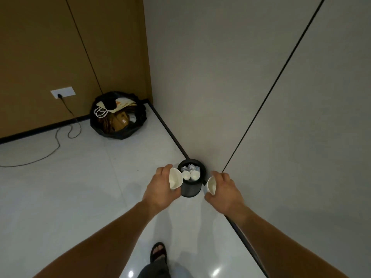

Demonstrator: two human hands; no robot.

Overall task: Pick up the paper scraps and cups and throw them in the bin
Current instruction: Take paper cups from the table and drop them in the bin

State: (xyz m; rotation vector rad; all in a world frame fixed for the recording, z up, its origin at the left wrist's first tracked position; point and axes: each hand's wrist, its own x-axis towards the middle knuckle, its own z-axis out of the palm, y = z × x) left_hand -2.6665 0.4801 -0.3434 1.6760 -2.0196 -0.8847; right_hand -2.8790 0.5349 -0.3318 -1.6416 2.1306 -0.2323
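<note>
The job looks close to done. The small black bin point(190, 190) stands at the edge of the floor point(90, 187), hard against the grey wall point(210, 87). It already holds two binned cups point(186, 175) side by side, with crumpled paper scraps point(189, 168) behind them. By my reckoning only the pair in hand is left. The left hand point(160, 185) has its grip curled round the left-hand cup point(175, 178), whose mouth is tipped toward the bin at its rim. The right hand point(222, 189) grips the right-hand cup point(211, 184) the same way, just beside the bin's other side. Neither cup is dropped yet. Whether more litter lies about I cannot tell, as the floor behind the person and off to either side is cut off. What sits under the bin's top layer is hidden. A black sack point(118, 129) in the far corner of the floor holds paper bags, though its other contents are hard to make out.
</note>
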